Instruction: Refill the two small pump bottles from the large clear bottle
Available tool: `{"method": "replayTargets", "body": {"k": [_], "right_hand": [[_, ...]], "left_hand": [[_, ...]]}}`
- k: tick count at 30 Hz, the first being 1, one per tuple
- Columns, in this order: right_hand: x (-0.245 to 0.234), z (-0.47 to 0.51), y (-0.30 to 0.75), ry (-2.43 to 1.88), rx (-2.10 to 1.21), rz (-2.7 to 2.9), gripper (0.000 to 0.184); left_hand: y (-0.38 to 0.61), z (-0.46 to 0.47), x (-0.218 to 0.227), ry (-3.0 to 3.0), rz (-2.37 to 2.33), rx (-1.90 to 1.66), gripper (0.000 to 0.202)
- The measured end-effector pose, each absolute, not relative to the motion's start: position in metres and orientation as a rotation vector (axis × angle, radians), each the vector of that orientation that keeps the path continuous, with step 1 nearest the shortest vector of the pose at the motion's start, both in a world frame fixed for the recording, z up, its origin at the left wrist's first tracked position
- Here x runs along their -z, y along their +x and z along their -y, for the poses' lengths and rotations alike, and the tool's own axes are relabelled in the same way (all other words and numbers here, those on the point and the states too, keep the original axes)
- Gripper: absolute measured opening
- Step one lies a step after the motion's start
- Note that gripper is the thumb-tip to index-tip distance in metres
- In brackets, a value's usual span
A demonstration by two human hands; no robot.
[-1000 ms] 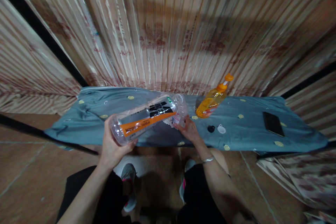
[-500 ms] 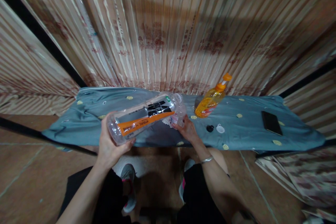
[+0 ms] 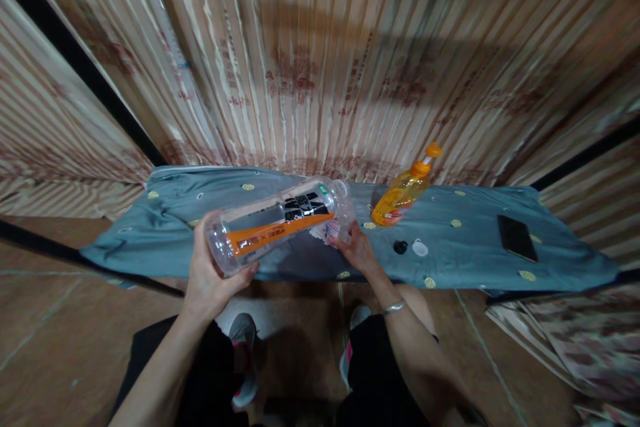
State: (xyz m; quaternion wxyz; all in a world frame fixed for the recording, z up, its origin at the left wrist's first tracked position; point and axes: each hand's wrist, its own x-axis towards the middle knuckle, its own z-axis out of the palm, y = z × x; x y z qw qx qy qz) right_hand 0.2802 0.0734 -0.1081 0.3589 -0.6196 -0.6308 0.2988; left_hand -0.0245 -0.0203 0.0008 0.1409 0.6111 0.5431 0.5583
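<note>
The clear plastic bottle (image 3: 277, 223) with an orange and black label lies nearly level in the air above the table's (image 3: 165, 213) front edge. The left hand (image 3: 213, 273) wraps its grip around the base; the right hand (image 3: 357, 250) touches the neck end, but its grip cannot be told. Toward the back edge stands an orange bottle (image 3: 400, 195), with a black cap (image 3: 400, 247) and white cap (image 3: 420, 249) nearby and a phone (image 3: 517, 237) near the right end.

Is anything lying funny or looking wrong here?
The clear bottle is tipped on its side, held between the left hand and right hand. A black cap and a white cap lie loose on the cloth. Nothing looks spilled.
</note>
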Motion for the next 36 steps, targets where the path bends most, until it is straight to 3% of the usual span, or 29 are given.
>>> {"method": "replayTargets", "body": {"k": [16, 28, 36], "right_hand": [[0.112, -0.0743, 0.2832, -1.552, -0.782, 1.64, 0.064], [0.1158, -0.0756, 0.2847, -1.572, -0.776, 1.663, 0.073], [0.1172, -0.0769, 0.2847, -1.617, -0.751, 1.683, 0.068]], "left_hand": [[-0.0186, 0.0202, 0.0002, 1.68, -1.554, -1.722, 0.116], [-0.0173, 0.0192, -0.0006, 1.694, -1.538, -1.762, 0.107], [-0.0149, 0.017, -0.001, 1.631, -1.503, -1.799, 0.101]]}}
